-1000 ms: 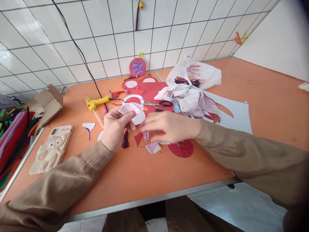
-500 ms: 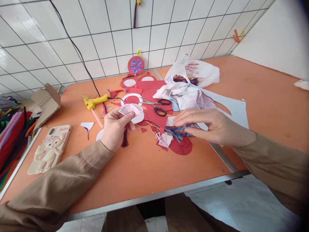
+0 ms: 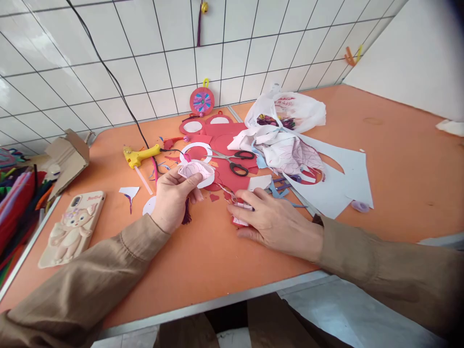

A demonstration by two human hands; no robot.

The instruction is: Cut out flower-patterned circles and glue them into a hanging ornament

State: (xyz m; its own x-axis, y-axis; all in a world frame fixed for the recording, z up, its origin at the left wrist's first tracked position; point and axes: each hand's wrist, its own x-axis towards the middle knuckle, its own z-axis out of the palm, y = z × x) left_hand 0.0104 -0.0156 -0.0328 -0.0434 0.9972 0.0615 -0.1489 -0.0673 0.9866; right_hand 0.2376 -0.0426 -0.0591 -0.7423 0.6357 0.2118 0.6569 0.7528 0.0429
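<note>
My left hand [image 3: 176, 198] pinches a folded white piece with thin purple lines [image 3: 192, 169], thumb on top. Just behind it a round white piece [image 3: 208, 179] shows, and a dark tassel [image 3: 186, 211] hangs or lies below the fingers. My right hand [image 3: 264, 217] rests low over crumpled white and red scraps [image 3: 239, 221], fingers curved and apart around them; part of the scraps is hidden beneath the palm. Scissors with black handles [image 3: 239, 162] lie on red sheets [image 3: 230, 145] beyond both hands, next to a white paper ring [image 3: 185, 150].
A yellow glue gun [image 3: 141, 155] with a cord lies left. Near it are a phone in a doll case [image 3: 74, 227] and cardboard [image 3: 68, 159]. At right are a plastic bag [image 3: 308, 111], patterned cloth [image 3: 279, 150] and a white sheet [image 3: 337, 183]. A round red ornament [image 3: 202, 101] leans on the wall.
My right hand has moved left and down onto the scraps, covering the red round piece and blue strips there. My left hand keeps the folded white piece nearly in place. The view has shifted slightly.
</note>
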